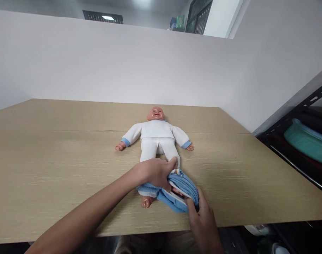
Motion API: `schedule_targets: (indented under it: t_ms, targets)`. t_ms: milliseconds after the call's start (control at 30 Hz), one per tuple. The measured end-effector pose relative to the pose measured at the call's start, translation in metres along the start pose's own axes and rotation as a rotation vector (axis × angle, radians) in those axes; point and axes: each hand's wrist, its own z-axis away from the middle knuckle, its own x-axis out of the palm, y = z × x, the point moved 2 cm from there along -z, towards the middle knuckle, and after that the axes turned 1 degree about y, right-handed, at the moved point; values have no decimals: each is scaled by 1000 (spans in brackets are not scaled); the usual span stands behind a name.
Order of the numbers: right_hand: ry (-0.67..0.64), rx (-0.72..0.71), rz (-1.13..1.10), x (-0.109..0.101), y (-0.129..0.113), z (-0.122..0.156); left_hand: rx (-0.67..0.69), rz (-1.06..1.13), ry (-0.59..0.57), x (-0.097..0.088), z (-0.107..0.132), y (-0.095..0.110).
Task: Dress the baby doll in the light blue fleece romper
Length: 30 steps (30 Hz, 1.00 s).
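Observation:
A baby doll (156, 135) in a white top and white trousers lies on its back on the wooden table (57, 155), head away from me, arms spread. A bunched blue garment with white trim (180, 188) sits around its lower legs; one bare foot (146, 201) pokes out. My left hand (154, 172) is closed, gripping the garment's upper edge near the doll's shins. My right hand (201, 215) pinches the garment's lower edge at the table's near edge.
A white partition wall (123, 63) stands behind the table. At the right a black metal rack (295, 141) holds a teal basin (307, 141). The table's front edge runs just below my hands.

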Motion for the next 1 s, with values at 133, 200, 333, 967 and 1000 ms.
schedule_targets:
  t_ms: [133,200,333,967,1000]
  targets:
    - [-171,-47,-173,4,1,-9,61,173,87,5,8,-10]
    - [-187,-96,-292,7,-5,-12,63,309,131,5,16,-15]
    - [-202,-200,-505,10,-23,-22,141,572,222,5,27,-17]
    - [-697,-476,-329,-13,-72,-121,187,337,511,-2,57,-48]
    - [-662,-469,-342,-9,-76,-126,167,348,522,-2,57,-52]
